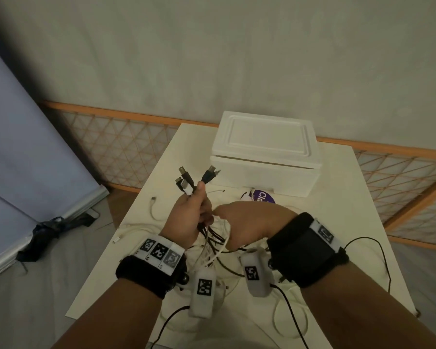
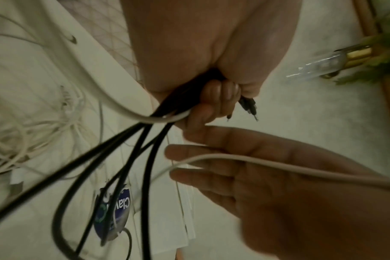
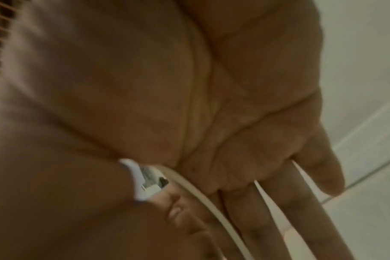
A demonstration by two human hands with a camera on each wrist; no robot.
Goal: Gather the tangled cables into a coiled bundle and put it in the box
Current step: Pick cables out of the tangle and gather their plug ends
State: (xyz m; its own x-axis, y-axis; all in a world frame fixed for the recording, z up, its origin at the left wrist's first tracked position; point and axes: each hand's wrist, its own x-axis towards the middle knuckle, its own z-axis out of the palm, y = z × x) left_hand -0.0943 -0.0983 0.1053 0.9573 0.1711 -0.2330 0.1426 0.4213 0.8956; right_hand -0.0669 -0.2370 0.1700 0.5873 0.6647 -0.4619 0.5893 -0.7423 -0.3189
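1. several cable ends (image 1: 186, 181) stand up out of my left hand (image 1: 186, 220), plugs pointing up and away toward the box (image 1: 266, 153); their long runs hang down from my fist to the counter (image 1: 337, 197).
2. my left grip is curled tight round this bundle of black cables (image 2: 145, 158) with one white cable among them.
3. my right hand (image 1: 247, 222) sits just beside the left, fingers fairly straight and relaxed, a white cable (image 2: 256, 159) lying across the palm; no finger is plainly curled round it.
4. the rest of the tangle (image 1: 212, 250), thin white and black leads looped over one another, lies on the counter under both wrists.
5. the white foam box stands at the far end of the counter with its lid on, well apart from the bundle.
6. a purple round label (image 1: 262, 197) lies in front of the box, between it and my hands.
7. one loose white lead (image 1: 152, 207) lies to the left of my left hand.
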